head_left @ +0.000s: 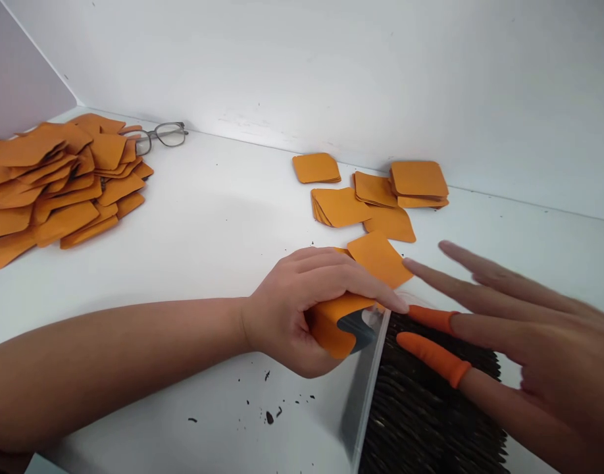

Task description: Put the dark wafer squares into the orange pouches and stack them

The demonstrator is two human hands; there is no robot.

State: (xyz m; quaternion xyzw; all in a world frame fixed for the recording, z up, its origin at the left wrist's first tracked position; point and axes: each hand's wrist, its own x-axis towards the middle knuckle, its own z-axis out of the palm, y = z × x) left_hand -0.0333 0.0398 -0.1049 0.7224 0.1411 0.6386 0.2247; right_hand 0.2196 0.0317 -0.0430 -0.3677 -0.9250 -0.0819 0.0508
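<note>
- Gripping orange pouch (pixel 331 329), head view: L hand (pixel 297 306), pouch mouth agape at tray's (pixel 364 388) L rim.
- R hand (pixel 543 349): open, fingers spread over tray; orange finger cots (pixel 433 359) on thumb & index.
- Dk strips (pixel 405 428): packed in tray.
- Flat pouches (pixel 420 178): beyond tray.
- Pouch heap (pixel 60 178) & eyeglasses (pixel 171 135): far L of tray.
- Dk crumbs (pixel 269 417): just L of tray.

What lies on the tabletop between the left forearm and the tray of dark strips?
Dark fragments lie scattered on the white tabletop beside the tray, as the head view shows.
</note>
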